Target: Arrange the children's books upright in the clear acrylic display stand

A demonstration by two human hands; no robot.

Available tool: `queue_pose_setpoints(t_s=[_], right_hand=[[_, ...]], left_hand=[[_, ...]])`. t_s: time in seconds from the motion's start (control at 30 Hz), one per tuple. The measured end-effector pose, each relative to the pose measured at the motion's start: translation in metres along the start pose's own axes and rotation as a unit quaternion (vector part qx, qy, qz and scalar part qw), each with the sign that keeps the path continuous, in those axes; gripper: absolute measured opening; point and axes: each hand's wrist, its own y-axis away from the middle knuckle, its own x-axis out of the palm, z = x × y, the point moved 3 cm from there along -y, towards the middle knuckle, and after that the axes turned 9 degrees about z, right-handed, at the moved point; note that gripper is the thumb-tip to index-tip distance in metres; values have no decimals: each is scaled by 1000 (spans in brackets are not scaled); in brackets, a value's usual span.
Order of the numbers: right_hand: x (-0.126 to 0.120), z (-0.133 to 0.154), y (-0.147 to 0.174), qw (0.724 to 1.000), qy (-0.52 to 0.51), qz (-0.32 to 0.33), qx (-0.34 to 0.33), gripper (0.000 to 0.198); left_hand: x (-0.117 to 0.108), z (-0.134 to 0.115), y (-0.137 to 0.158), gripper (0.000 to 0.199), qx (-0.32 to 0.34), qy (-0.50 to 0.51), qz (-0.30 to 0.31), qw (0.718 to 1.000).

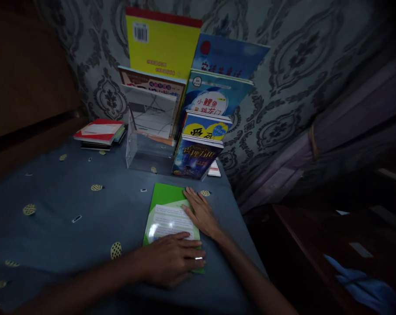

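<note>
A green book [167, 192] with a pale text panel lies flat on the blue patterned cloth. My left hand [171, 259] rests across its near end, fingers stretched to the right. On the book's upper right edge lies my right hand [201, 214], its fingers spread and pointing away from me. Just beyond the book stands a clear tiered book rack [145, 159]. Its right column holds several upright books, with a dark blue book [198, 159] in front. In the left column are a tall yellow book [161, 43] and a white-covered book [152, 111].
A small stack of books with a red one [99, 130] on top lies left of the rack. Behind stands a patterned wall [296, 57]. A purple curtain [283, 157] hangs at the right, above a dark surface with a blue cloth [365, 284].
</note>
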Motion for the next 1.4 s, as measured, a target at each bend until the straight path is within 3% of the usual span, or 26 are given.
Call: queue_pose_setpoints(t_s=[0.23, 0.47, 0.63, 0.8, 0.9, 1.03, 1.17, 1.27, 1.4], right_hand=[[2, 8, 9, 1000, 8, 8, -3, 54], [14, 21, 54, 1000, 4, -6, 4, 52], [21, 26, 81, 998, 11, -30, 47, 52], [18, 31, 84, 997, 1, -34, 62, 51], [17, 32, 84, 997, -4, -27, 69, 52], [16, 33, 83, 996, 1, -35, 78, 52], [13, 33, 69, 998, 6, -8, 67, 53], [6, 33, 56, 999, 6, 14, 48, 53], [-7, 38, 39, 999, 5, 18, 34, 51]], left_hand=[[4, -1, 2, 36, 10, -48, -23, 999], [6, -4, 4, 28, 56, -99, -5, 994], [4, -3, 7, 20, 74, -60, -12, 995], [-4, 4, 6, 25, 53, 22, -55, 997], [-22, 35, 3, 31, 8, 28, -102, 994], [-51, 117, 11, 39, -183, -44, -154, 970], [-57, 178, 34, 40, -249, -59, -183, 949], [-49, 190, 45, 41, -252, -66, -200, 945], [-41, 182, 49, 41, -232, -85, -201, 948]])
